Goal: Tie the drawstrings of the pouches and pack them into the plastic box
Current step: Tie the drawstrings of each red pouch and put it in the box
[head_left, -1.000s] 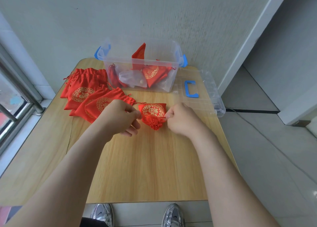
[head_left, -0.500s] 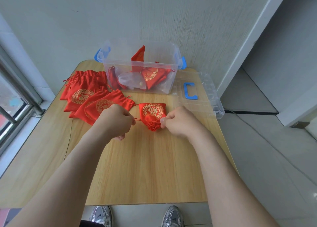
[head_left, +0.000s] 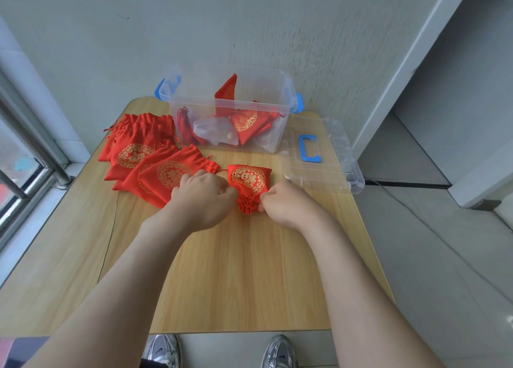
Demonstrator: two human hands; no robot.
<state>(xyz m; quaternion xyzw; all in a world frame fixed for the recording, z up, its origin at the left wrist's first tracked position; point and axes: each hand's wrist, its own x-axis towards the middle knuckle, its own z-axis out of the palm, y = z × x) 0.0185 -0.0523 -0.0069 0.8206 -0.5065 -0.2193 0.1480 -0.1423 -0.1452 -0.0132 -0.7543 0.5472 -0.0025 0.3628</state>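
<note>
Tabletop [head_left: 236, 270] bears a pouch [head_left: 249, 177] pinched by left hand [head_left: 204, 198] and right hand [head_left: 288, 203].

A light wooden surface [head_left: 236, 278] carries a heap of red pouches [head_left: 144, 156] at far left, a single pouch [head_left: 249, 181] mid-table, a clear plastic box [head_left: 230, 107] at the far edge, and a clear lid [head_left: 333, 134] with a blue handle [head_left: 309, 148] just right of the box.

The clear plastic box [head_left: 230, 107] stands at the far edge of the pale wooden bench [head_left: 236, 270], with red satin pouches [head_left: 247, 123] inside it. Left of the box lies a heap of flat red pouches [head_left: 144, 156]; right of it, the clear plastic lid [head_left: 330, 134]. Before the box lies a gathered red satin pouch [head_left: 249, 180], its neck pinched between the left hand [head_left: 202, 198] and the right hand [head_left: 283, 203].
</note>
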